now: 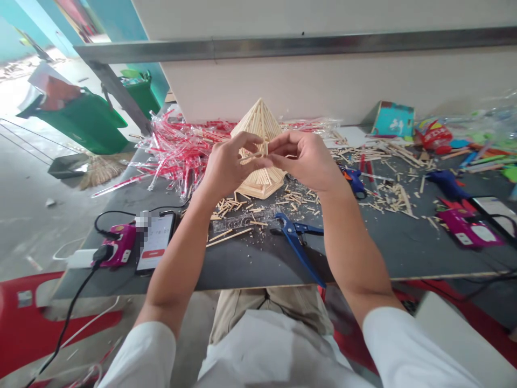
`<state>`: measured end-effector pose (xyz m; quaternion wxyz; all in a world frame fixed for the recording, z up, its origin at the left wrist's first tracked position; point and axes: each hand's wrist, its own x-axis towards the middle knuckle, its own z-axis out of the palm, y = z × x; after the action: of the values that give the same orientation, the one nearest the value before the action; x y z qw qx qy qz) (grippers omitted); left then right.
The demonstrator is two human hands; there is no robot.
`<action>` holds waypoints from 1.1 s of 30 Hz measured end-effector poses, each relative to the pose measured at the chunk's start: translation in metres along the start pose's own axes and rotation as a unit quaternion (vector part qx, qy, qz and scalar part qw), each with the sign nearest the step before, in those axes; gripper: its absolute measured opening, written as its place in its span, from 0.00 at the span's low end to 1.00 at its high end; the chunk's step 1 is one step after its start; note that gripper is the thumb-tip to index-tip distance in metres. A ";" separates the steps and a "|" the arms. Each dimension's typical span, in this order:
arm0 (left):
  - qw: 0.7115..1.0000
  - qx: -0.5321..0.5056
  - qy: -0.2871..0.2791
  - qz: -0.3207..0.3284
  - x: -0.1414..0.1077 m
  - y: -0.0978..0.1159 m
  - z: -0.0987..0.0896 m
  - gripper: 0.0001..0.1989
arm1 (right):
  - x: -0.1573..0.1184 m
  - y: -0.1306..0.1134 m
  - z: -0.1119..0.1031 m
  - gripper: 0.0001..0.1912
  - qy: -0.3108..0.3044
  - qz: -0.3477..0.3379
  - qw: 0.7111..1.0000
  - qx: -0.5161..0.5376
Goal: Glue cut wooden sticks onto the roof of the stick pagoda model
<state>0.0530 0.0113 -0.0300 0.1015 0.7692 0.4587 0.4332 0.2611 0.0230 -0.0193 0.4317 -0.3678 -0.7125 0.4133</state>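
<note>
A pointed model built of thin wooden sticks (258,116) stands on the table in front of me, with a pale layered base. My left hand (230,164) is raised before it, thumb and fingers closed around a short wooden stick (251,157). From the other side, my right hand (305,156) meets it, its thumb and index finger pinched together by the stick's inner end. What the right fingertips hold is too small and hidden to make out. Both hands cover the middle of the model.
Blue cutting pliers (297,245) and a clear ruler (242,220) lie near me among cut stick pieces. Red-and-clear plastic wrappers (177,145) heap at left. A phone (155,242) and a purple power socket (121,245) sit front left. Blue glue guns (448,183) lie right.
</note>
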 end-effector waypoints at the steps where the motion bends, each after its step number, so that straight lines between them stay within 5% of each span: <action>1: 1.000 -0.014 0.004 -0.008 0.000 0.000 0.001 0.13 | 0.000 -0.001 0.000 0.20 0.005 -0.006 1.000 -0.005; 13: 0.998 -0.056 0.024 -0.033 0.001 0.003 0.009 0.12 | -0.003 -0.006 -0.002 0.18 0.020 -0.053 0.996 -0.062; 21: 0.996 -0.055 0.065 -0.039 0.002 -0.002 0.003 0.13 | -0.009 -0.005 -0.031 0.12 0.179 -0.116 0.965 -0.152; 27: 0.992 -0.108 0.057 -0.012 0.002 0.000 0.007 0.09 | -0.010 -0.010 -0.013 0.23 0.002 -0.214 0.938 -0.273; 33: 0.993 -0.107 0.058 -0.003 0.003 0.000 0.007 0.10 | -0.008 -0.010 -0.005 0.23 -0.016 -0.233 0.917 -0.324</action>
<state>0.0587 0.0148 -0.0324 0.1579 0.7257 0.4173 0.5237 0.2665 0.0132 -0.0114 0.3618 -0.3045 -0.8795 0.0536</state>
